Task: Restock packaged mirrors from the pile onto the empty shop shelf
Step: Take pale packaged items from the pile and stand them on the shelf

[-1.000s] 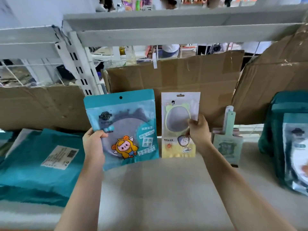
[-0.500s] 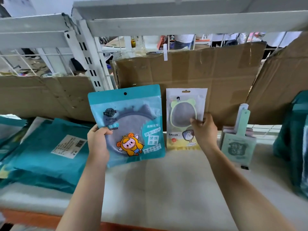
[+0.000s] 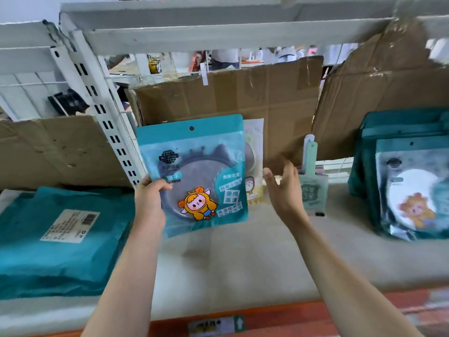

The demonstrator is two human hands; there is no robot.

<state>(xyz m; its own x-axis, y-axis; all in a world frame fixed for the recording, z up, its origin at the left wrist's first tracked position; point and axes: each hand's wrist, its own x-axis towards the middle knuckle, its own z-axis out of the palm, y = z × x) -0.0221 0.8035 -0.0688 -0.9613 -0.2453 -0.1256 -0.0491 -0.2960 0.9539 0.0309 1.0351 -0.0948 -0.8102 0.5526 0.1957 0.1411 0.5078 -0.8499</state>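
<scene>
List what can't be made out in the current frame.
Head view only.
Yellow packet: mostly hidden behind the teal mirror packet held by the left hand.
White label on the teal bag: print too small.
Packet stack at right: motion-blurred.
Shelf-edge tag at bottom: blurred, unreadable.
</scene>
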